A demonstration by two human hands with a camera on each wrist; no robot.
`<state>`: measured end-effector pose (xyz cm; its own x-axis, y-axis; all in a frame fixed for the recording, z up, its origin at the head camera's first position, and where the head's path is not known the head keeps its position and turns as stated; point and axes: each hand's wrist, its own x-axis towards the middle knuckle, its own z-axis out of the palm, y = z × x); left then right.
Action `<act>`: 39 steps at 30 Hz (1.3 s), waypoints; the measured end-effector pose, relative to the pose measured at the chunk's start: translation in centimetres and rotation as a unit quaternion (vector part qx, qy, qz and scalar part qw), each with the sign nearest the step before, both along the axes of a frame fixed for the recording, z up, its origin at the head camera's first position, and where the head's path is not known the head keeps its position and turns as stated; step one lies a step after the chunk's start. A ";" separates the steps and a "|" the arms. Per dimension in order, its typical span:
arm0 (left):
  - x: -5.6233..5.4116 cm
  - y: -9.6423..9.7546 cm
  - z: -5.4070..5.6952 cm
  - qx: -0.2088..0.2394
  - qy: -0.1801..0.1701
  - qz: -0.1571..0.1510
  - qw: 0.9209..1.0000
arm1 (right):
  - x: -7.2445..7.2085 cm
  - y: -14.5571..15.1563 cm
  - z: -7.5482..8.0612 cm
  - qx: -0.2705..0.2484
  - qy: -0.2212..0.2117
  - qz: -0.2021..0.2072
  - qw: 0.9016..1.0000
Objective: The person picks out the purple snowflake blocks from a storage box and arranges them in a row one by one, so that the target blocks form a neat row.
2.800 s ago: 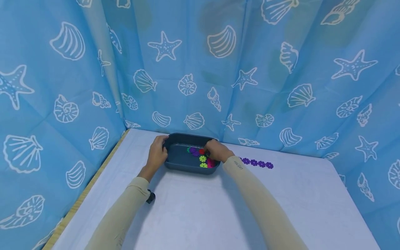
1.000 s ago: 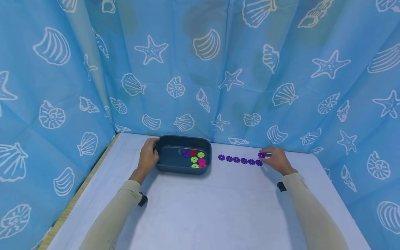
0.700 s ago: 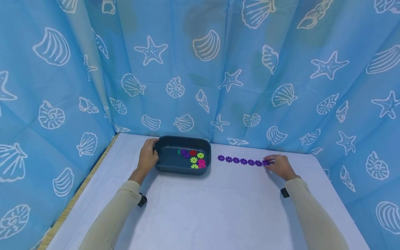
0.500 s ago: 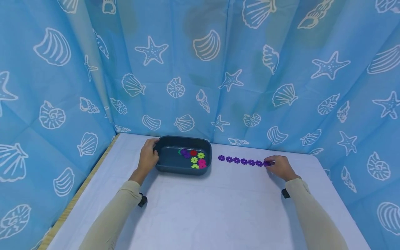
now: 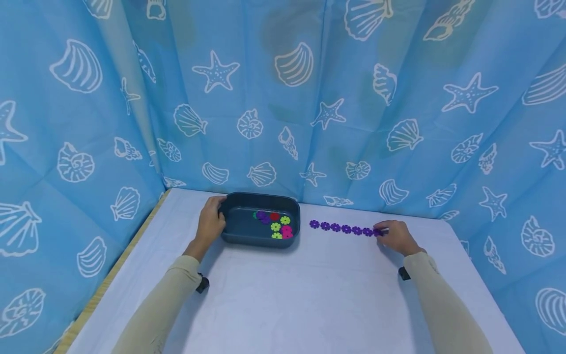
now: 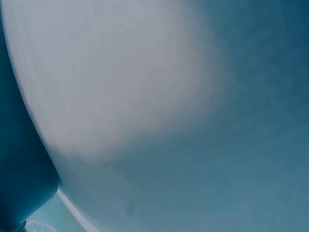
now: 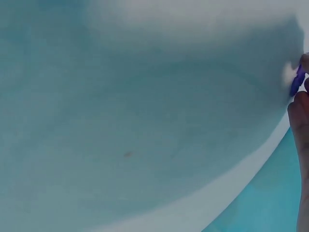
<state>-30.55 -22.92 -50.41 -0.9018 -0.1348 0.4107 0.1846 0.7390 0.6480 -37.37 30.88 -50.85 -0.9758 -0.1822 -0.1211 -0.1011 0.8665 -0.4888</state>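
My left hand [image 5: 210,221] grips the left end of a dark blue-grey rectangular tray [image 5: 258,240] at the back of the table. Between the thumb and fingers of my right hand [image 5: 397,237] is a purple flower-shaped plastic disc [image 5: 377,232], partly covered by the fingertips. It sits at the right end of a straight row of several matching purple discs [image 5: 347,229]. The right wrist view catches the pinched purple disc [image 7: 298,81] at its right edge. Only blurred tablecloth and shadow fill most of the left wrist view.
Inside the tray lie several more discs: yellow-green [image 5: 276,226], pink [image 5: 286,229], red [image 5: 274,216], purple [image 5: 263,217] and a bit of green. A white cloth [image 5: 300,300] covers the table. Blue shell-print curtains [image 5: 265,93] hang close behind and along the sides.
My right hand left the tray with a purple disc, carried it right and lowered it to the row's right end, where it has stayed lately. The left hand kept hold of the tray.
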 end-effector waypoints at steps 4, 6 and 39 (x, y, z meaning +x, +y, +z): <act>0.0 -0.1 -0.1 -0.004 0.003 0.002 1.000 | -0.1 -1.4 1.0 -0.023 0.017 -0.003 1.000; 0.1 -0.1 -0.1 -0.005 0.004 0.004 1.000 | -0.4 -2.8 1.7 -0.036 0.036 0.004 0.999; -0.2 -0.2 -0.1 -0.001 -0.001 0.001 1.000 | -0.7 -27.4 4.8 0.038 0.015 0.342 0.939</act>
